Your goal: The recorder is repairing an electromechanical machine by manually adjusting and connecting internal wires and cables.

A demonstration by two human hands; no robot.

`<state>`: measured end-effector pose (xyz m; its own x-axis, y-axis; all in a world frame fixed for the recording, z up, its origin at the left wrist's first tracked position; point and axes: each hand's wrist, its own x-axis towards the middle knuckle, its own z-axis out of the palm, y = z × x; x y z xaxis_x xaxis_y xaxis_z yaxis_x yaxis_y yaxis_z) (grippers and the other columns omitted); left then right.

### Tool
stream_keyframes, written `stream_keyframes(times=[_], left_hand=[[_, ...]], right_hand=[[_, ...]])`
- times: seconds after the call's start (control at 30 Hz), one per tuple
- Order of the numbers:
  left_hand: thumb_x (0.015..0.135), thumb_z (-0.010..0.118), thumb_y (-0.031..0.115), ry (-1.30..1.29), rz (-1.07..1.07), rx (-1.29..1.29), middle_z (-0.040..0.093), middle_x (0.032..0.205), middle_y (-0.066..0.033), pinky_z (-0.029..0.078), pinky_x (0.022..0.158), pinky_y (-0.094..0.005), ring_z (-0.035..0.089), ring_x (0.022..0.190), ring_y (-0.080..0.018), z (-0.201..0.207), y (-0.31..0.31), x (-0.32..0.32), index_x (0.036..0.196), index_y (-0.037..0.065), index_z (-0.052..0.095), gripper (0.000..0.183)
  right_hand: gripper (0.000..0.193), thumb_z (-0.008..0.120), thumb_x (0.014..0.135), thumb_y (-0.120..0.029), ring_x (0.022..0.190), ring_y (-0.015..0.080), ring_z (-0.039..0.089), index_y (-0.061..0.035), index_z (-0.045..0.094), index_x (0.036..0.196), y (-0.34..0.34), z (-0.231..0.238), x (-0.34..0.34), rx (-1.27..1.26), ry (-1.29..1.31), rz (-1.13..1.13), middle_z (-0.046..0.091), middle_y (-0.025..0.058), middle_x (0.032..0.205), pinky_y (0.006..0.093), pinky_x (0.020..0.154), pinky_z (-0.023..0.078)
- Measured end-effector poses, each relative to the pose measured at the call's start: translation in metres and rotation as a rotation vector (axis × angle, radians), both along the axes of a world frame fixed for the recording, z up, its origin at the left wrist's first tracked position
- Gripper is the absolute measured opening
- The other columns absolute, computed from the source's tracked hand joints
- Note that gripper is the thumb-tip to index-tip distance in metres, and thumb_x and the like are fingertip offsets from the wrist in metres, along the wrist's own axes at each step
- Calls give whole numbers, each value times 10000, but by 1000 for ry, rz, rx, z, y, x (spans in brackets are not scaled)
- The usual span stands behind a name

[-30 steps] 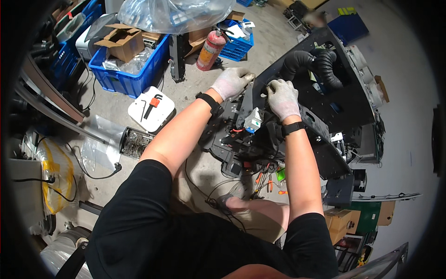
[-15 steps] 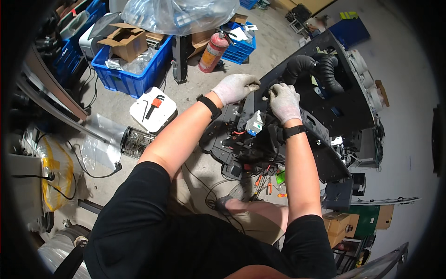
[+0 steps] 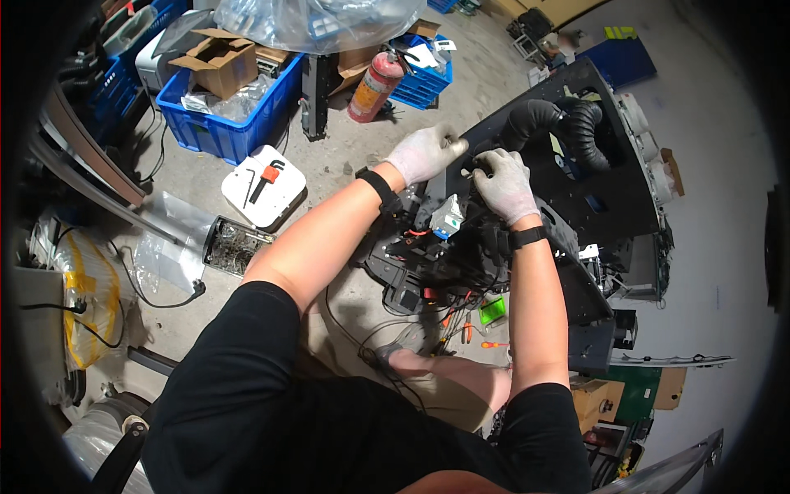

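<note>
My left hand (image 3: 428, 154), in a pale work glove, is closed in a pinch at the near edge of a large black machine housing (image 3: 485, 125). Whatever it may hold is hidden by the fingers. Just right of it, my right hand (image 3: 505, 184), gloved too, has its fingers curled downward over the dark assembly. A small pale bit shows by its fingertips, too small to name. Below both hands, a grey-white block with a blue end (image 3: 447, 217) sits among black parts and cables. Ribbed black hoses (image 3: 531, 121) lie inside the housing.
A white lid (image 3: 265, 188) carries hex keys, left of my forearm. Near it is a tray of screws (image 3: 234, 245). Farther off stand a blue crate (image 3: 233, 136) and a fire extinguisher (image 3: 376, 87). Pliers (image 3: 467, 328), a green box (image 3: 492, 310) and cables lie near my foot.
My left hand has shifted slightly right, its fingers now more bunched. The right hand has moved a little right and down. The whole view has tilted slightly.
</note>
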<state>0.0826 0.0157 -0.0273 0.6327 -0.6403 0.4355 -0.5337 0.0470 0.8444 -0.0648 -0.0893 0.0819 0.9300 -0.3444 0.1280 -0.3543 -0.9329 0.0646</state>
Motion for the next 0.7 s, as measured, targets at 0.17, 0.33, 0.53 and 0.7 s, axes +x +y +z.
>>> stream_keyframes(times=[0.17, 0.33, 0.53, 0.7], left_hand=[[973, 641, 326, -70, -186, 90, 715, 1041, -200, 544, 844, -446, 685, 996, -382, 13, 22, 12, 1142, 67, 689, 313], [977, 639, 335, -54, -91, 44, 724, 962, -177, 543, 793, -447, 698, 915, -368, 6, 18, 11, 1112, 55, 690, 315], [1007, 581, 345, 873, -402, -40, 669, 742, -71, 497, 604, -347, 642, 668, -181, -15, -4, 15, 1007, 25, 704, 343], [995, 597, 377, 796, -440, 131, 679, 769, -70, 503, 595, -323, 649, 680, -170, 22, 9, 3, 1024, 37, 716, 361]], right_hand=[[255, 650, 855, -246, 1153, 316, 585, -125, 752, 1055, 2, 0, 0, -16, -33, -49, 698, 72, 1119, 485, 974, 463], [249, 645, 852, -252, 1146, 316, 587, -127, 756, 1037, 3, 1, -1, -13, -32, -54, 702, 73, 1105, 480, 974, 460], [268, 645, 841, -251, 1154, 318, 585, -121, 760, 1046, 8, -1, 3, -25, -34, -44, 703, 80, 1114, 482, 987, 458], [274, 642, 834, -246, 1159, 322, 582, -119, 764, 1044, 2, 3, -6, -30, -28, -85, 704, 85, 1123, 483, 993, 455]])
